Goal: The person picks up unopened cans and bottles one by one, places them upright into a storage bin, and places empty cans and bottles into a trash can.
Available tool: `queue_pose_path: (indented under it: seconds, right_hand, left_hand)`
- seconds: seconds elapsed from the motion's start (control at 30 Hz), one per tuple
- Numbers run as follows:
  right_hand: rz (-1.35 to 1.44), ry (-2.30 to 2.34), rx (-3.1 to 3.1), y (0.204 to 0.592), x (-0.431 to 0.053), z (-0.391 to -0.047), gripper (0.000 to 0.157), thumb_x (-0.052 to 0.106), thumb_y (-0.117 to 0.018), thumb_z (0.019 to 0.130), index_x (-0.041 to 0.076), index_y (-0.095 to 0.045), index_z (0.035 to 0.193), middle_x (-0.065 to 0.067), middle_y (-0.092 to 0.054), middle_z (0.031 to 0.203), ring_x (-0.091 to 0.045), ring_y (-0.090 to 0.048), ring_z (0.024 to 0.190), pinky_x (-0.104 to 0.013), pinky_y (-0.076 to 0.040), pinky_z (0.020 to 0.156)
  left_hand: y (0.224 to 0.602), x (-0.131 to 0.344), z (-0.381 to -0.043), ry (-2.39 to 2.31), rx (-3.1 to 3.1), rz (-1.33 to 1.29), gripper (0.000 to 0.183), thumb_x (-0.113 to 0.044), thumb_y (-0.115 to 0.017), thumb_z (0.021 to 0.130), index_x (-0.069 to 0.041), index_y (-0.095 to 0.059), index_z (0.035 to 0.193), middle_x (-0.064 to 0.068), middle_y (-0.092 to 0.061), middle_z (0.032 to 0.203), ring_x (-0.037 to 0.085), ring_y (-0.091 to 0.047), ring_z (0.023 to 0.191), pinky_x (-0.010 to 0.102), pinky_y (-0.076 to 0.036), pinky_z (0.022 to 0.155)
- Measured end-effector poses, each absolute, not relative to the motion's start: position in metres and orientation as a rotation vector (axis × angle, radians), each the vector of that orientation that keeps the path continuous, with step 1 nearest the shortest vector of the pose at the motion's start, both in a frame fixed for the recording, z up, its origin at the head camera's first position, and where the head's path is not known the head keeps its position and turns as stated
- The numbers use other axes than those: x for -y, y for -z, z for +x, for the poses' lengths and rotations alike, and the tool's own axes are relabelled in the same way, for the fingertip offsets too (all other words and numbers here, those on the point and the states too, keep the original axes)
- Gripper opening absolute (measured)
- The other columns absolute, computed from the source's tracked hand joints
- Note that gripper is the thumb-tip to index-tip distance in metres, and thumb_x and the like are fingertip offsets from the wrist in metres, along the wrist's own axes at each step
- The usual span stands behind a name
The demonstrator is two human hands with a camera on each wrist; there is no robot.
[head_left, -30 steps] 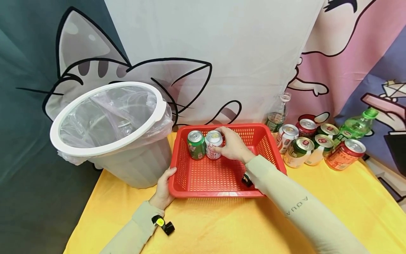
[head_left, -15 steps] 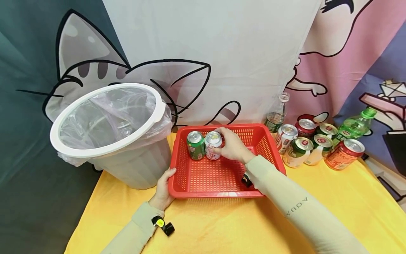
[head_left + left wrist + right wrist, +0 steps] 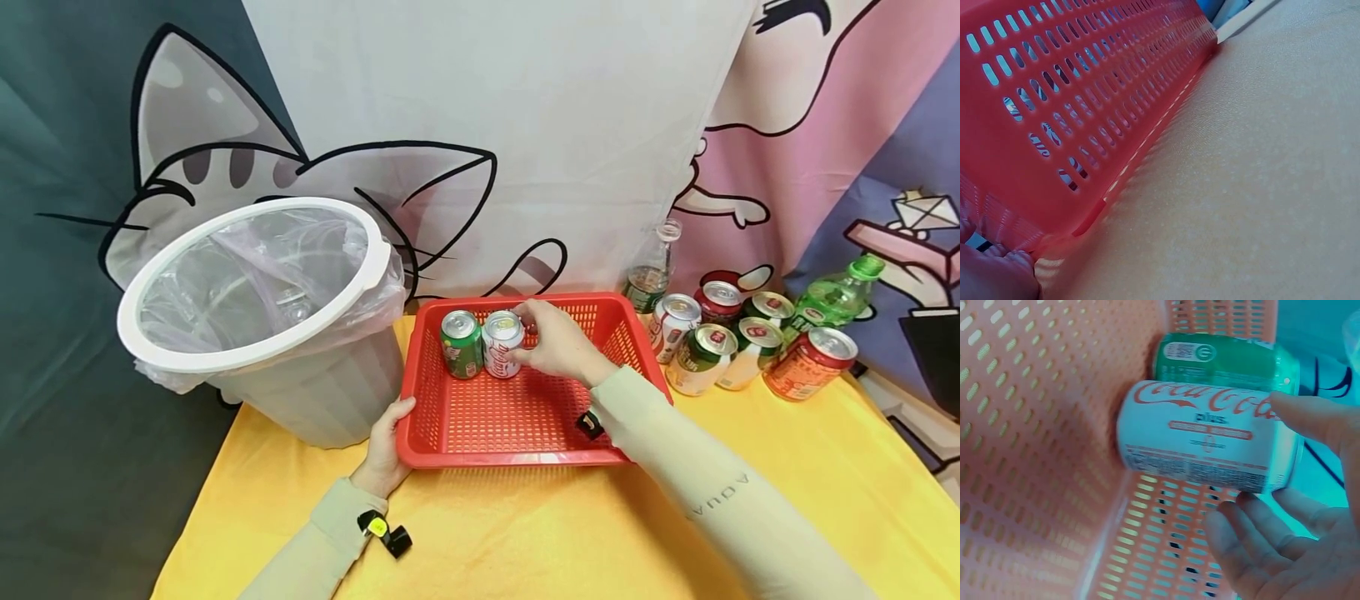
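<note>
My left hand [image 3: 387, 450] grips the red plastic basket [image 3: 517, 459] at its front left corner, thumb up on the rim; in the left wrist view the fingers [image 3: 997, 269] lie under that corner. Inside the basket, a white Coca-Cola Plus can [image 3: 502, 350] stands upright beside a green soda can [image 3: 462, 354]. My right hand [image 3: 558, 342] is at the white can's right side. From the right wrist view, its thumb [image 3: 1310, 419] overlaps the can near the top end, while the other fingers are spread loosely, mostly apart from the can.
A grey bin [image 3: 337, 408] with a white rim and clear liner stands left of the basket; a clear bottle [image 3: 294, 307] shows inside it. To the right are several cans [image 3: 696, 367], a clear bottle [image 3: 648, 279] and a green bottle [image 3: 832, 296]. A printed cloth hangs behind the yellow-covered table.
My right hand has loosened around the white can and shifted slightly right, uncovering more of its lettering. The left hand stays on the basket.
</note>
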State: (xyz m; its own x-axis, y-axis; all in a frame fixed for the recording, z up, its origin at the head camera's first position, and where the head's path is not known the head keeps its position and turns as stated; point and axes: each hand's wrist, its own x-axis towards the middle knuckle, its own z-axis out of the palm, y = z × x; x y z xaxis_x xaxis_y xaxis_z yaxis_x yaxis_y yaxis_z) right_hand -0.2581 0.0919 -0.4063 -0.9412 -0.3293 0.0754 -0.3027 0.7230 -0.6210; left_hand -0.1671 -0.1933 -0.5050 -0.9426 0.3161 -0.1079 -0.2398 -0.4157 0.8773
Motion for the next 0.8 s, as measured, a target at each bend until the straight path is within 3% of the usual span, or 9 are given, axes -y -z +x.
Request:
queue_pose_path:
  seconds: [0.47,0.8]
  right_hand:
    - [-0.524,1.021,-2.855,0.382,-0.111,-0.236,0.065,0.028,-0.085,0.086,0.007,-0.055,0.140,-0.012,-0.066,0.129,-0.031,-0.063,0.122,-0.049,-0.051,0.105]
    - [-0.532,1.059,-2.914,0.366,-0.140,-0.219,0.050,0.030,-0.083,0.088,0.010,-0.062,0.130,-0.009,-0.068,0.116,-0.027,-0.065,0.107,-0.046,-0.054,0.092]
  left_hand:
    - [0.506,0.194,-0.166,-2.384,-1.486,0.077,0.061,-0.032,-0.037,0.104,-0.015,-0.019,0.159,0.008,-0.049,0.142,0.024,-0.054,0.124,0.038,-0.054,0.100]
    - [0.505,0.193,-0.167,-2.396,-1.478,0.081,0.058,-0.031,-0.036,0.103,-0.015,-0.021,0.157,0.008,-0.050,0.142,0.023,-0.055,0.123,0.038,-0.053,0.100]
